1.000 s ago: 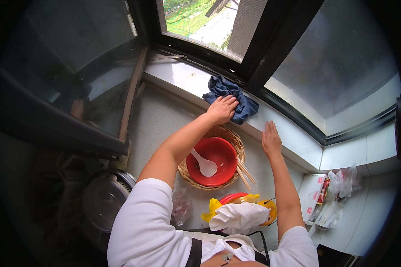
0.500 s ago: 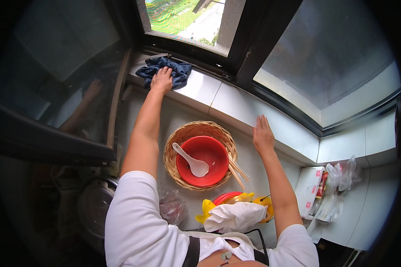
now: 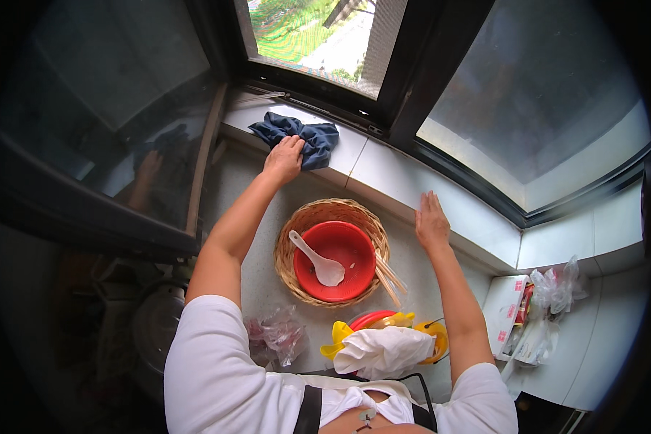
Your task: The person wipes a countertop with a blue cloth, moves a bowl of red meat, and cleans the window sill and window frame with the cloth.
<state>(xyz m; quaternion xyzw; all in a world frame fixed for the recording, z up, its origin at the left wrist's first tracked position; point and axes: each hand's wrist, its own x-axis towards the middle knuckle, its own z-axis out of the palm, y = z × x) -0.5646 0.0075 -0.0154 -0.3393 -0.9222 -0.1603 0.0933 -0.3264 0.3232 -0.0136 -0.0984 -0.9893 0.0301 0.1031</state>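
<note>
A crumpled dark blue cloth (image 3: pixel 318 139) lies on the white tiled sill (image 3: pixel 383 168) below the window. My left hand (image 3: pixel 285 157) grips its near edge, fingers bent into the fabric. To the right, my right hand (image 3: pixel 432 219) rests flat against the sill's front edge, fingers stretched out and holding nothing. Between my arms a wicker basket (image 3: pixel 283 260) holds a red plastic bowl (image 3: pixel 343 246). A white ladle-like spoon (image 3: pixel 318 262) lies inside the bowl, and chopsticks (image 3: pixel 388 273) lean out at the basket's right side.
The open window pane (image 3: pixel 123 123) stands on the left with a wooden-coloured edge. Near me lie a white cloth (image 3: pixel 383 352) over yellow and red things and a clear plastic bag (image 3: pixel 276 334). A white box (image 3: pixel 504 307) with plastic bags stands on the right.
My left hand has drawn the blue cloth to the right and slightly nearer along the sill, and my elbow bends more. My right hand stays at the sill edge.
</note>
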